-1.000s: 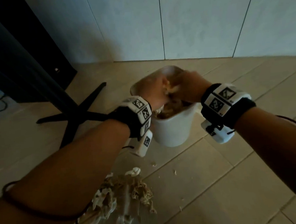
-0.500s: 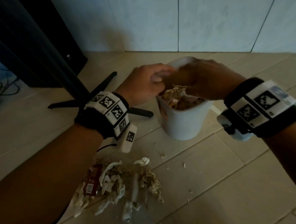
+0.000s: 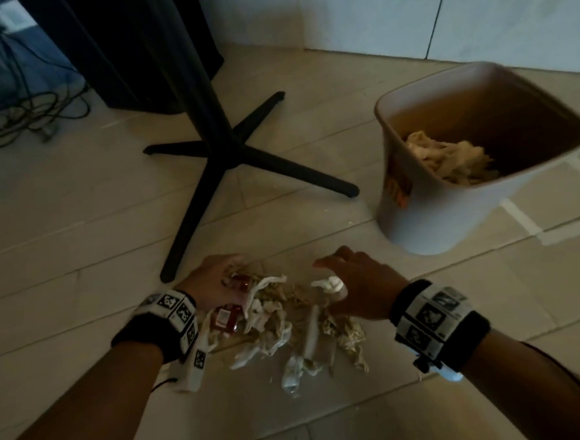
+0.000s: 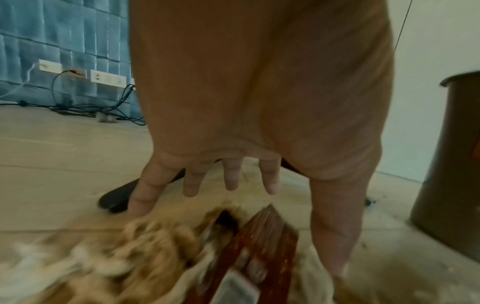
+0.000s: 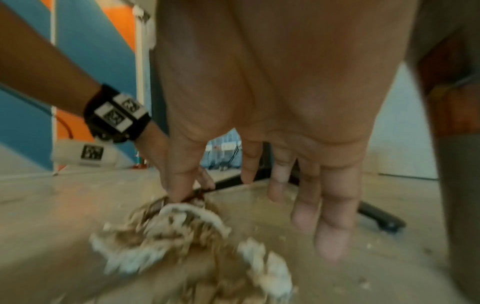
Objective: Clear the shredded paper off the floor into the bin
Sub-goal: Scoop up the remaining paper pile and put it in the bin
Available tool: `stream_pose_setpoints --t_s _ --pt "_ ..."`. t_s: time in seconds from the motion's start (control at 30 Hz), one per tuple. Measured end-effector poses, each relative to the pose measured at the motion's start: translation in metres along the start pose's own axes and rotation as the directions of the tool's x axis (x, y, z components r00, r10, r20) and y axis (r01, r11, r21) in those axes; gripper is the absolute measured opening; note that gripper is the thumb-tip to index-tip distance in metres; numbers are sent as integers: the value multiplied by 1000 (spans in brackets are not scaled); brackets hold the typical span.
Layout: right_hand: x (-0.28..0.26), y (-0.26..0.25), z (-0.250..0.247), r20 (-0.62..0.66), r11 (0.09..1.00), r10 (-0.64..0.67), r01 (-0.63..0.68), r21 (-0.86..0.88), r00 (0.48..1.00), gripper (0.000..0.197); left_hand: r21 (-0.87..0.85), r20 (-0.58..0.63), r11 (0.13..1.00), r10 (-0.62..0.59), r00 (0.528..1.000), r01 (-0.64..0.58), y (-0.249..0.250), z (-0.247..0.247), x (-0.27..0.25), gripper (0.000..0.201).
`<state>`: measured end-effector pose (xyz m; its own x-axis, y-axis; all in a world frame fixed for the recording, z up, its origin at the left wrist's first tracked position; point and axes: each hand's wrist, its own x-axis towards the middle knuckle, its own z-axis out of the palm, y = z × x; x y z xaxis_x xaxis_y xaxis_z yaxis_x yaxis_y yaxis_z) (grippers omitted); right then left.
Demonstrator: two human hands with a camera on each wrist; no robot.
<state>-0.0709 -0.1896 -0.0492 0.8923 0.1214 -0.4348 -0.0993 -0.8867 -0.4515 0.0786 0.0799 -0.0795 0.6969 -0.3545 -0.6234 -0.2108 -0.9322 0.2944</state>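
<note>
Both hands have left the bin (image 3: 487, 213), upper right, and dropped to the paper (image 3: 289, 323) heaped on the floor (image 3: 77, 234) at lower centre. Scooping inward from both sides should gather most. Left hand (image 3: 214, 287) and right hand (image 3: 362, 287) flank the heap, fingers spread, touching shreds, gripping nothing yet.

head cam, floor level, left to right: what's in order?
Tangled cables → left hand → shredded paper pile → right hand → bin
</note>
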Motion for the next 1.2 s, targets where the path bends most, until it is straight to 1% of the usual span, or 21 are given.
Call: stream_pose_setpoints --t_s 0.1,0.17,0.23,0.3,0.4,0.5,0.57,0.6,0.67,0.7,0.73,0.77,0.83,0.9,0.97,1.0,1.07,1.1,1.13,1.17,1.2 --pt "22 -2 38 73 998 47 -43 -50 996 103 24 38 1000 -16 999 15 -22 18 0 127" --pt "33 -5 59 88 996 77 -71 -61 993 112 34 36 999 -14 999 13 -27 28 1 127" --pt "40 -7 76 85 993 97 -91 -78 992 115 10 25 1000 -10 1000 10 -27 37 1 123" --pt "43 -8 87 39 989 104 -99 -113 994 111 25 -35 1000 3 999 -2 -27 47 3 111" --pt "45 -7 91 -18 987 112 -113 -117 994 104 125 -180 992 11 984 12 -25 63 2 76" --pt "40 -6 84 -5 992 119 -119 -46 993 102 57 -280 998 27 960 -12 -28 70 1 53" --pt "36 -8 74 -34 993 113 -113 17 993 96 4 -319 1000 10 948 -9 -28 65 -3 46" --pt "34 -11 69 -67 993 98 -93 71 993 91 -34 -339 999 -11 941 0 -27 61 -5 46" --pt "32 -20 58 -152 972 71 -34 234 986 80 -128 -402 992 -42 915 -11 -20 50 -12 48" --pt "31 -25 53 -184 940 69 -2 340 981 76 -167 -443 985 -43 896 -36 -14 44 -17 45" --pt "31 -30 50 -198 888 81 19 459 977 75 -202 -480 977 -33 877 -73 -8 38 -22 39" --pt "31 -36 47 -196 811 105 30 584 975 75 -243 -512 962 -16 859 -127 -1 33 -26 32" --pt "32 -45 43 -131 601 141 20 799 981 79 -335 -557 909 22 830 -248 20 24 -36 21" --pt "32 -51 40 -60 393 110 12 920 992 73 -410 -574 849 45 818 -334 45 18 -48 19" --pt "28 -57 36 -66 203 60 52 978 996 56 -479 -567 780 76 820 -403 73 18 -60 21" --pt "28 -56 37 -84 123 42 78 989 996 51 -504 -553 750 100 827 -427 85 21 -65 21" --pt "26 -54 35 -84 -26 32 85 996 996 59 -532 -522 718 138 842 -448 105 31 -70 21" --pt "22 -53 32 -58 -105 28 60 993 998 62 -532 -514 716 152 844 -452 112 38 -71 23" --pt "20 -49 31 -29 -155 38 35 987 999 59 -523 -510 720 164 844 -456 118 44 -70 27" --pt "16 -46 28 2 -184 47 7 983 999 51 -511 -511 724 178 841 -464 123 50 -71 34" --pt "14 -41 28 24 -172 60 -13 985 998 44 -506 -506 725 190 841 -468 127 55 -70 42"
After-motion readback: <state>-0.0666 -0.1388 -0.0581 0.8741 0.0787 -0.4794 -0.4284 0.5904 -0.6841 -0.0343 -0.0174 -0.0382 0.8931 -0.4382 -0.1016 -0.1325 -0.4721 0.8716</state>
